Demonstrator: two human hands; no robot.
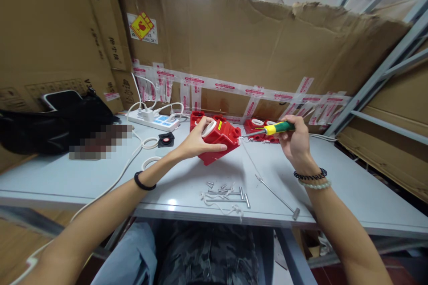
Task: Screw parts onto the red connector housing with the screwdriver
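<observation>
My left hand (197, 140) grips a red box-shaped housing (224, 137) with a white ring on its face and a yellow label, tilted above the table. In my right hand (296, 140) is a screwdriver (279, 128) with a green and yellow handle. Its shaft points left, and the tip is at the housing's right corner; whether it sits in a screw I cannot tell. From that corner a white cord (249, 159) runs down to a small metal hammer (281, 199) lying on the table. Several more metal hammers (230, 199) with cords and loose small metal parts lie below the housing.
More red housings (256, 128) stand at the back against the taped cardboard (267, 49). A white power strip (154, 120) with cables, a black round part (165, 140), white rings (150, 143) and a black bag (63, 120) lie to the left. A metal rack (377, 71) borders the right.
</observation>
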